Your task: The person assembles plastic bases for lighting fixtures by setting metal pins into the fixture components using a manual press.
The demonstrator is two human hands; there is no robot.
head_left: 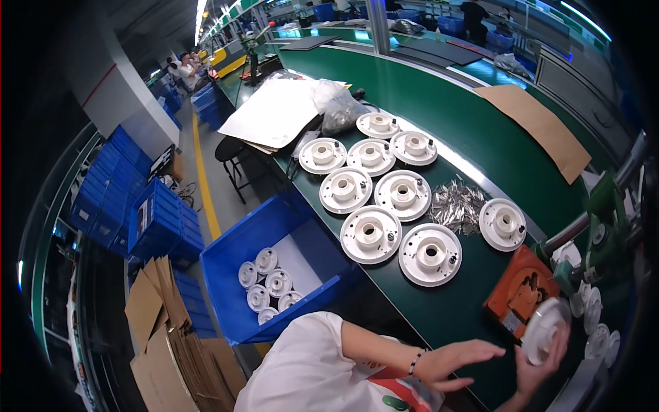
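My right hand [539,367] grips a white round plastic flanged disc [544,328], tilted on edge, beside an orange fixture [522,285] at the right of the green table. My left hand [456,362] is held a little to the left of that disc, fingers stretched out and apart, with nothing in it. Beyond the hands lie several similar white discs with raised hubs, among them a near one [430,255] and another [503,224] close to the fixture. A heap of small metal pins [458,206] rests between these discs.
A green hand press [594,237] stands at the right, with more white parts [596,312] beside it. On my left, a blue bin [230,255] holds several discs. White sheets [271,113] and a plastic bag [340,110] lie farther along the table; flattened cardboard [185,371] stands below.
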